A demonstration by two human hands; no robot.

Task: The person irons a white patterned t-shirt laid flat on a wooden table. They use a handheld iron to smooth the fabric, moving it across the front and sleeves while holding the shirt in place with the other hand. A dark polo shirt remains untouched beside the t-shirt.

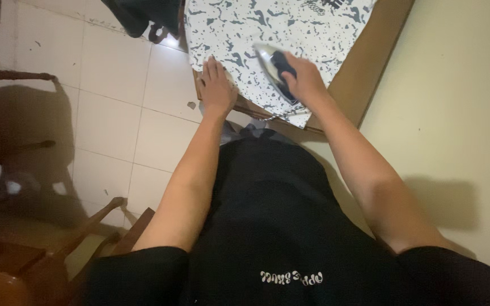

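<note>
Both hands are working on the patterned white cloth (239,39) spread over the wooden table (370,73); the right hand (304,79) is closing fully around the dark handle of the iron (273,71) (likely heavy, rigid, best held there); the left hand (216,85) is lying open, palm flat, pressing the soft, limp cloth's near edge.

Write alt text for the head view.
Seen from above, a person's right hand grips a clothes iron on a white, dark-speckled cloth, while the left hand lies flat at its edge. Wooden chairs stand on the tiled floor.
</note>
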